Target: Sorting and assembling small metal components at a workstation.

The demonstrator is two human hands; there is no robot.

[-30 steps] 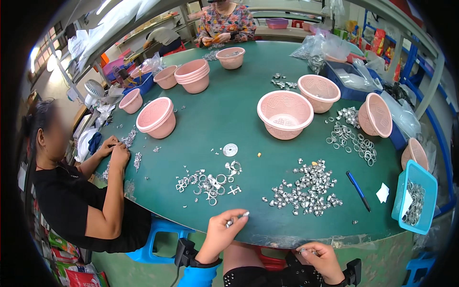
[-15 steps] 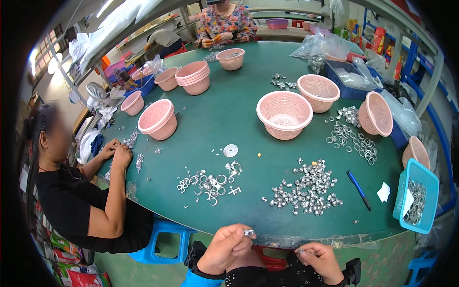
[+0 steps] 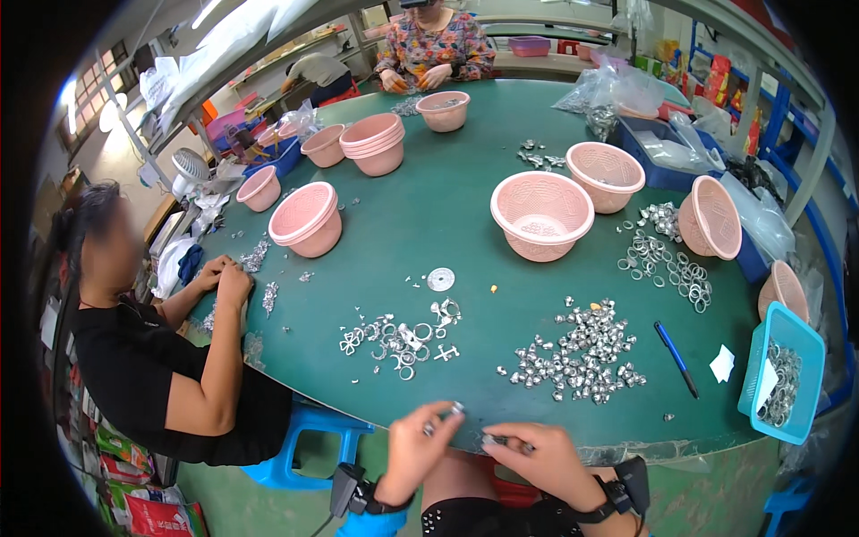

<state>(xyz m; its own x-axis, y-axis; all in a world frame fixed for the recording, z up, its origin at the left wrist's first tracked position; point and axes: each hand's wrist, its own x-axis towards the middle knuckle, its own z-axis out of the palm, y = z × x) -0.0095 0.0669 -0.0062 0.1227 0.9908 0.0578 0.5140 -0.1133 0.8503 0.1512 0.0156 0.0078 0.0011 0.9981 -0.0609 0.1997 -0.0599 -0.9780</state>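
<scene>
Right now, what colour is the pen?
The pen is blue and black, clearest in the head view.

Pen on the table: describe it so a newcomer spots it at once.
On the green table, look to the near right, between the silver heap and the turquoise basket. The pen lies aslant there, left of a white scrap. Unlike its neighbours, it is long, thin and blue, with a dark end toward the near edge.

shiny silvery metal pieces [image 3: 586, 353] right of lower centre, smooth green tabletop [image 3: 420, 215] with rough, worn edge [image 3: 626, 454], textured pink plastic bowl [image 3: 541, 249] right of centre, glossy clear plastic bags [image 3: 591, 91] upper right
</scene>
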